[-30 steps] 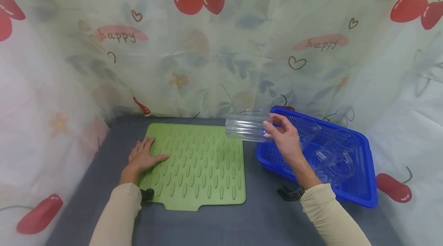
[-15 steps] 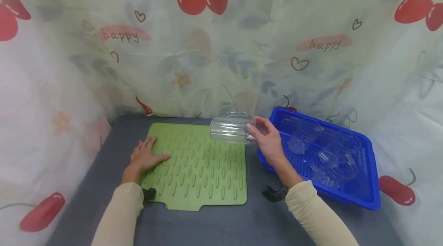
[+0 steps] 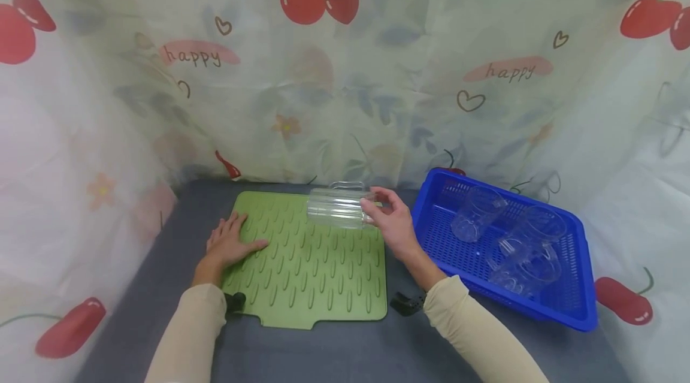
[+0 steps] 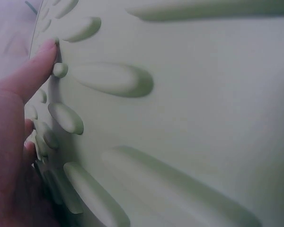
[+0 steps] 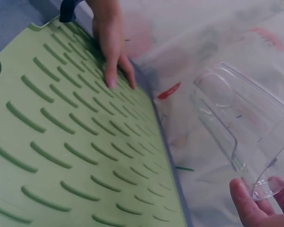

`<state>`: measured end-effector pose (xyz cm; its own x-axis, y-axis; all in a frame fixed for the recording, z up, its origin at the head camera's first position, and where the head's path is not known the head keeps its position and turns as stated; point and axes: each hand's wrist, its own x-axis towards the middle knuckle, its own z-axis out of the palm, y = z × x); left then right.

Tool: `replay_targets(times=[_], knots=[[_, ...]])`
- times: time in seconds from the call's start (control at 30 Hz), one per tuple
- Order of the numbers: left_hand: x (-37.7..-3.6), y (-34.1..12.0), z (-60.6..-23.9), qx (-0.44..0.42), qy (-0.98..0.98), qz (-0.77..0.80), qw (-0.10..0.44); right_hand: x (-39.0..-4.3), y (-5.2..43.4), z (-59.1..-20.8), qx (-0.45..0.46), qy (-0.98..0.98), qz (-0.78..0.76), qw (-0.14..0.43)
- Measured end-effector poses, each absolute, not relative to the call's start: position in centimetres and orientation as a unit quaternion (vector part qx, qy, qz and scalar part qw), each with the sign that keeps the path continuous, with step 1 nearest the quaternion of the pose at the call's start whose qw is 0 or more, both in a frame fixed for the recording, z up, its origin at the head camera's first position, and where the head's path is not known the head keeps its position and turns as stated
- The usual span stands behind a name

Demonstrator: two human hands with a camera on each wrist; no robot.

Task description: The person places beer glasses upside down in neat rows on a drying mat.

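Note:
My right hand (image 3: 392, 220) grips a clear mug (image 3: 336, 208) by one end. The mug lies sideways in the air over the upper right of a green ridged mat (image 3: 302, 275), its handle on the far side. In the right wrist view the fingers hold the end of the clear mug (image 5: 241, 123). My left hand (image 3: 229, 243) rests on the mat's left edge, fingers spread and thumb laid across the ridges. The left wrist view shows that thumb (image 4: 31, 71) close up against the mat's raised bumps.
To the right stands a blue perforated basket (image 3: 584, 275) with several clear mugs (image 3: 477, 215) lying in it. A grey cloth (image 3: 345, 353) covers the table. A printed curtain (image 3: 259, 107) hangs behind and at both sides.
My right hand has carried the mug leftward from beside the basket to over the mat. The left hand has stayed on the mat's left edge.

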<state>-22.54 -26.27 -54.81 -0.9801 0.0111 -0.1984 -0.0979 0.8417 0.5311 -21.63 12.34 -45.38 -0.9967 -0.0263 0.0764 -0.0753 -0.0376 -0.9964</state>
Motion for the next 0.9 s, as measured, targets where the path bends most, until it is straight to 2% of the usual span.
replay_targets(times=[0.47, 0.9], knots=[[-23.1, -27.1, -55.9, -0.031, 0.953, 0.28, 0.114, -22.3, 9.6, -47.1, 0.037, -0.699, 0.714, 0.01], [-22.7, -26.2, -54.4, -0.036, 0.952, 0.281, 0.113, -22.7, 6.9, -47.6, 0.056, -0.707, 0.705, -0.003]])
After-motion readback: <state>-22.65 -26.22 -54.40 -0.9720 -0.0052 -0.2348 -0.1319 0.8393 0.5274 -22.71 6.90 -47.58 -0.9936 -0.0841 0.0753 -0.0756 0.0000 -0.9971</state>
